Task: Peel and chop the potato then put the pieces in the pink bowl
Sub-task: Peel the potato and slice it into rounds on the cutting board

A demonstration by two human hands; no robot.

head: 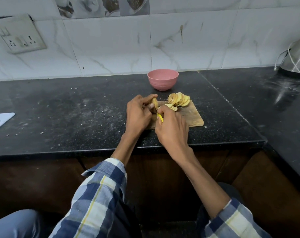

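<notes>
On the black counter lies a wooden cutting board. My left hand grips the remaining end piece of potato above the board's left part. Close beside it, my right hand grips a yellow-handled tool; its blade is hidden between the hands. A fan of potato slices leans at the board's far edge, with more slices just in front of my right fingers. The pink bowl stands upright behind the board, near the wall, and looks empty.
A white cutting board lies at the counter's left edge. At the far right stands a steel appliance with a cord. A wall socket panel is at upper left. The counter's front edge runs just below my wrists.
</notes>
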